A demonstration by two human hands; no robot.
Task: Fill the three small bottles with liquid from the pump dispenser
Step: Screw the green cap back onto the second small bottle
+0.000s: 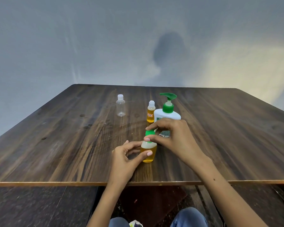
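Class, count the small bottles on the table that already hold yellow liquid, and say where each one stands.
2. One white-capped bottle stands just left of the pump dispenser; one green-capped bottle is nearer, held by both hands. The far-left clear bottle looks empty.

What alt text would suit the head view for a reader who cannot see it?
A person's left hand steadies a small bottle of amber liquid on a wooden table while the right hand pinches its green cap. Behind stand a white pump dispenser, a second amber-filled bottle and an empty clear bottle.

Plain room, likely home: wood-grain table (72, 136) against bare grey wall (56, 46), dark floor (31, 207).
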